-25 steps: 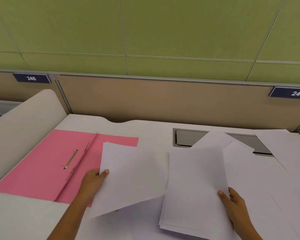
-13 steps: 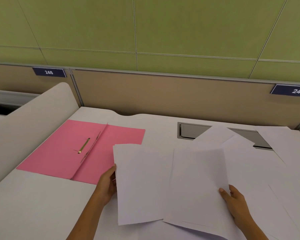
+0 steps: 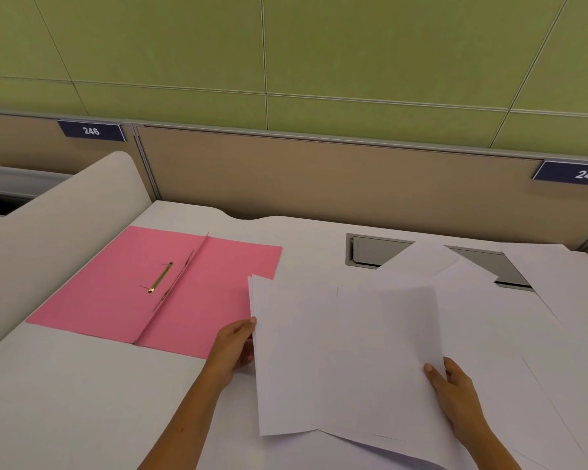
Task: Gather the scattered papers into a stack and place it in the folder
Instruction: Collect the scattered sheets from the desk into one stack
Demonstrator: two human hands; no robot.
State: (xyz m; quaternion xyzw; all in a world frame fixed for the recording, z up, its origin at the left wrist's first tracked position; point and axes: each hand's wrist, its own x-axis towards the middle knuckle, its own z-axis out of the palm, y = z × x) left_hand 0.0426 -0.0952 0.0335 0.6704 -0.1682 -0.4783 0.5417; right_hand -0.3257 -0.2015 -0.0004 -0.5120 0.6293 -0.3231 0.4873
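Hands gripping paper sheets [image 3: 340, 361], left hand [image 3: 233, 347], right hand [image 3: 455, 391]; open pink folder [image 3: 116, 293] just left, loose sheets [image 3: 557, 283] right

1. The near-left part of the desk [image 3: 65, 401] is left bare, so open room is offered in front of the pink folder [image 3: 116, 300].
2. The way to the left is closed by a curved white side panel [image 3: 48, 239].
3. The far side is shut off by a tan partition [image 3: 319, 178].
4. The right half is covered by loose papers [image 3: 489, 334], some laid over the cable hatch [image 3: 374, 252].
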